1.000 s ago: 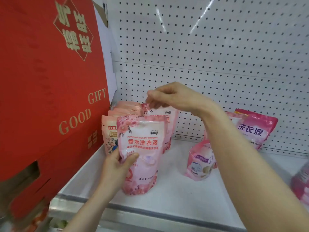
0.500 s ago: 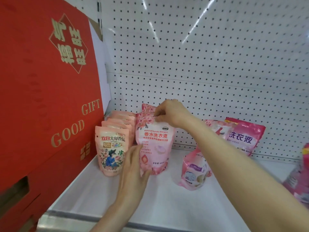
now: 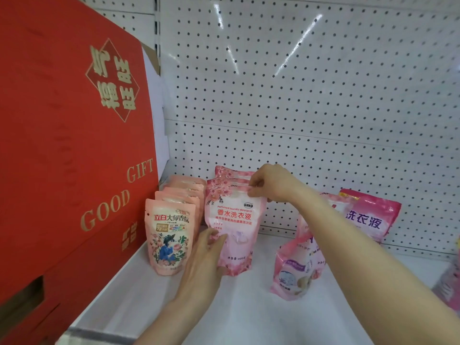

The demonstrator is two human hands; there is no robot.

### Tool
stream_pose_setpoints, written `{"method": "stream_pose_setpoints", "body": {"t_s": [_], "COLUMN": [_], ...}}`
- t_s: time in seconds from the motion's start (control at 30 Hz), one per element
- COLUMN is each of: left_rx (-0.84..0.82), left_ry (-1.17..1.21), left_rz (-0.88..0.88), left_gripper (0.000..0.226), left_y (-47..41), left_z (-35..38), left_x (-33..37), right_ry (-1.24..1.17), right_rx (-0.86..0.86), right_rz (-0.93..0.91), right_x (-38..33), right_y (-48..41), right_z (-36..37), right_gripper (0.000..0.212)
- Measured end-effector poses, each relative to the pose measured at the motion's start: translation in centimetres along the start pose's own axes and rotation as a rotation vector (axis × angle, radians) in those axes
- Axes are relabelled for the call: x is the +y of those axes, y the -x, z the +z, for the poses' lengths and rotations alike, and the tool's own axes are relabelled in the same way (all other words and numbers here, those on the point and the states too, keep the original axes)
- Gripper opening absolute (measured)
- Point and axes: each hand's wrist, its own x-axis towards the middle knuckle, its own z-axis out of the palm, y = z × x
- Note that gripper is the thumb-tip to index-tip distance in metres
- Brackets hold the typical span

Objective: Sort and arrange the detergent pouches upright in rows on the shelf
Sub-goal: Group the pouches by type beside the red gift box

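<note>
A pink floral detergent pouch (image 3: 235, 220) stands upright on the white shelf (image 3: 249, 312), in front of two more of the same kind. My right hand (image 3: 270, 184) pinches its top edge. My left hand (image 3: 202, 260) presses against its lower left side. To its left runs a row of several peach pouches (image 3: 169, 237), upright and front to back. A magenta pouch (image 3: 367, 217) leans on the pegboard at the right. A pink and purple pouch (image 3: 295, 267) stands tilted under my right forearm.
A big red gift box (image 3: 69, 155) walls off the shelf's left side. White pegboard (image 3: 311, 95) forms the back. Another pink pouch (image 3: 448, 287) shows at the right edge. The metal front lip (image 3: 99, 338) of the shelf runs along the bottom.
The pink floral pouch went from the shelf's front back to stand against the others of its kind. My left hand shifted to its lower side, my right hand to its top.
</note>
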Motion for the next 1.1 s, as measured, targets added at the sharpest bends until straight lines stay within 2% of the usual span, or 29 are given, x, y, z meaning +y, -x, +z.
{"method": "stream_pose_setpoints", "body": {"t_s": [0.13,0.27,0.5,0.63,0.7,0.8,0.9,1.0,1.1], "left_rx": [-0.065,-0.059,-0.067,-0.100,-0.134,-0.195,-0.209,-0.192,-0.129], "left_ry": [-0.042,-0.040,0.010,0.074,0.111,0.198,0.245,0.309,0.398], "left_rz": [0.001,0.030,0.035,0.091,0.097,0.082,0.077,0.003,-0.140], "left_gripper": [0.073,0.071,0.060,0.055,0.056,0.059,0.064,0.062,0.058], "left_y": [-0.3,-0.2,0.9,2.2,2.8,3.4,2.8,1.2,-0.1], "left_z": [0.2,-0.1,-0.6,0.7,1.8,3.4,4.6,5.7,7.0], "left_x": [-0.2,-0.2,1.0,2.7,3.7,5.3,6.8,8.0,9.0], "right_ry": [0.004,-0.088,-0.308,-0.448,-0.471,-0.503,-0.491,-0.405,-0.312], "right_rx": [0.013,0.052,0.503,0.806,0.882,0.828,0.742,0.749,0.696], "right_rz": [-0.025,-0.039,0.002,0.161,0.275,0.450,0.532,0.494,0.335], "right_x": [0.0,0.2,3.4,7.5,9.9,13.2,15.7,16.7,17.0], "right_y": [0.5,2.1,9.1,15.1,17.7,20.7,21.4,19.9,17.0], "right_z": [0.2,-0.4,-2.2,-0.6,1.3,4.5,6.3,5.2,2.8], "right_gripper": [0.022,0.016,0.014,0.020,0.024,0.030,0.033,0.039,0.047]}}
